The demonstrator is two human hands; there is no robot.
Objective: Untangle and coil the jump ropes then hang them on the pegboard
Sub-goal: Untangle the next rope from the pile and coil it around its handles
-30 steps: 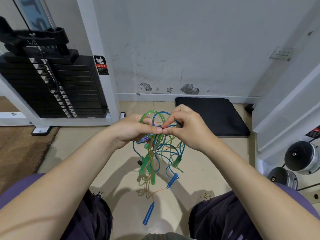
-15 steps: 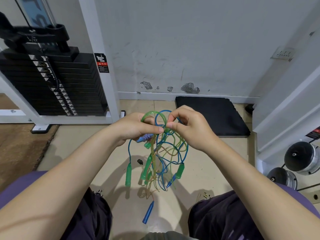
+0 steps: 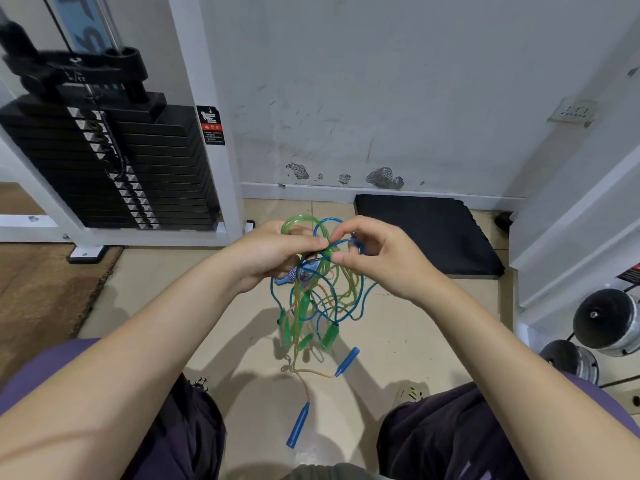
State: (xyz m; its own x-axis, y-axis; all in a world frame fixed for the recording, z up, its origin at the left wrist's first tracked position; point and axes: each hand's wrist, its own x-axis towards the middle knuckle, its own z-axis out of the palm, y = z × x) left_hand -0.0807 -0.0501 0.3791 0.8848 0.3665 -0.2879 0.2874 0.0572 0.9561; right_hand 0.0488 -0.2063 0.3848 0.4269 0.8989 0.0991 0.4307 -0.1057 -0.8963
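A tangle of jump ropes, green, blue and orange cords knotted together, hangs in front of me above the tiled floor. My left hand grips the top of the bundle, thumb pressed on the cords. My right hand pinches a blue and green loop at the knot between thumb and forefinger. Green handles dangle in the middle. Two blue handles hang lower on an orange cord. No pegboard is in view.
A black weight stack in a white frame stands at the left. A black foam mat lies by the scuffed wall. Dumbbell ends sit at the right. My knees in dark trousers fill the bottom corners.
My hands have drawn slightly apart at the knot. The hanging loops have shifted and spread, and the green handles swung; one blue handle now hangs further right.
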